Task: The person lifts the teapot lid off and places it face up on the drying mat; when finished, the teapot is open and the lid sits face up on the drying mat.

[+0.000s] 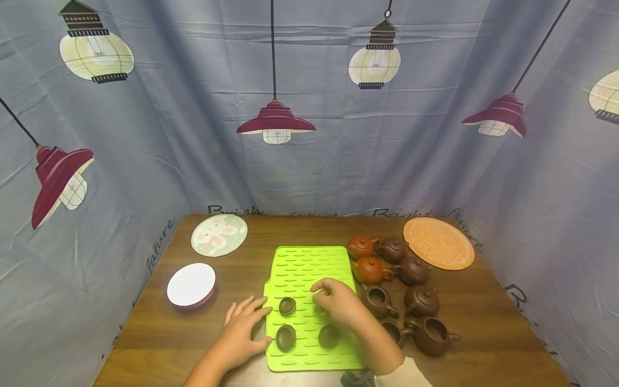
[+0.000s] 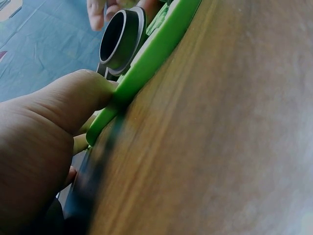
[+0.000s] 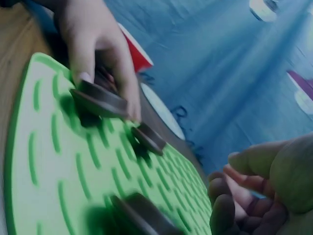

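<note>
Three dark brown teapot lids lie on the bright green ridged mat (image 1: pixel 309 263): a small lid (image 1: pixel 287 306), a larger lid (image 1: pixel 286 338) nearer the front, and another lid (image 1: pixel 329 336) to the right. My left hand (image 1: pixel 239 333) rests at the mat's left edge with fingers spread; in the left wrist view its thumb (image 2: pixel 93 88) touches the green rim. Over the mat's right half hovers my right hand (image 1: pixel 340 303), fingers loosely bent. Nothing shows between its fingertips in the right wrist view, where a lid (image 3: pixel 146 213) lies close by.
Right of the mat stand two orange teapots (image 1: pixel 371 270), several lidded brown teapots (image 1: pixel 422 301), and three lidless ones, including a brown teapot (image 1: pixel 432 336) in front. An orange round mat (image 1: pixel 438 243) lies behind. At left are a white-topped round dish (image 1: pixel 191 285) and a patterned round mat (image 1: pixel 219 235).
</note>
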Tool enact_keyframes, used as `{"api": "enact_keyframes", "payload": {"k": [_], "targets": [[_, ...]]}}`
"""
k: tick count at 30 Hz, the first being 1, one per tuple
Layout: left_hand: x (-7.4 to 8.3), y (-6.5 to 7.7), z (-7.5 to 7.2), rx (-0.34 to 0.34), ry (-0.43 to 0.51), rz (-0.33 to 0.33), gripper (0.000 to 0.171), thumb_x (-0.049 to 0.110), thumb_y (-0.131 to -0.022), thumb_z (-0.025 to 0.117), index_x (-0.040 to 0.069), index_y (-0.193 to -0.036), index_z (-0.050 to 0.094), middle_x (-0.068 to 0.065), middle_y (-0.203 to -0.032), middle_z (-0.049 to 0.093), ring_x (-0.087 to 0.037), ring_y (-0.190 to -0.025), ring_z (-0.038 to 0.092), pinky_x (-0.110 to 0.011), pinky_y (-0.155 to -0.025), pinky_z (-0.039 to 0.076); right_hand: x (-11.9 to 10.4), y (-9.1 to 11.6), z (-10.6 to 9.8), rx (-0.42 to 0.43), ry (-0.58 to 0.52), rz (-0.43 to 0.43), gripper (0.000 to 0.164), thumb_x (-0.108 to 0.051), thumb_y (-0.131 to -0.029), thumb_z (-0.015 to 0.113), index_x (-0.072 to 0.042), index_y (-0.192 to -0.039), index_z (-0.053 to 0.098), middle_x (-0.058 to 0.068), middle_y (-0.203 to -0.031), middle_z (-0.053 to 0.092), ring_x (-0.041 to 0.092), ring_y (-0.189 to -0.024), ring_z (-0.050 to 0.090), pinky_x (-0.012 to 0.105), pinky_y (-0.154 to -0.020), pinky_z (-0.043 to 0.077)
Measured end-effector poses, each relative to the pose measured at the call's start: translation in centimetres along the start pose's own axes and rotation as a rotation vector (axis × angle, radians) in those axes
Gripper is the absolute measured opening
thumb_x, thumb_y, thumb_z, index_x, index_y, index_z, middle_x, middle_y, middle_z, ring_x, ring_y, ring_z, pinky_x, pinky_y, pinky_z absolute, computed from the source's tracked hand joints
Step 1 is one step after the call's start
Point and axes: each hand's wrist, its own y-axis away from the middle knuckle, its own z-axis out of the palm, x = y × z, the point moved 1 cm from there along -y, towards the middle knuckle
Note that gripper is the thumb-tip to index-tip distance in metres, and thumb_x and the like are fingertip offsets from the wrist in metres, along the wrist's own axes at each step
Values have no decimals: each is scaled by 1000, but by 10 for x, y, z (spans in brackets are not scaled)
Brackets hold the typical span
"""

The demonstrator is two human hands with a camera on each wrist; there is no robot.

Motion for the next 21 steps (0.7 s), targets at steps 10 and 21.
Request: {"api": "enact_keyframes", "payload": {"k": [10, 21], "targets": [[-1, 3, 0, 15, -7, 12, 64, 33, -80, 87, 15, -138, 67, -4, -159, 51, -41, -152, 36, -76, -120, 8, 13, 25, -48, 269, -53, 35, 23, -21, -104, 67, -12, -124, 67, 13, -105, 69, 27, -82, 64, 35, -67, 55], [-1, 2, -2, -14, 2, -15, 65, 34, -81, 86, 16, -141, 66, -4, -161, 49, -39, -154, 33, -74, -121, 7, 30, 55, -107, 440, 67, 82, 34, -31, -104, 66, -11, -132, 64, 9, -113, 70, 20, -87, 62, 27, -64, 52]]}}
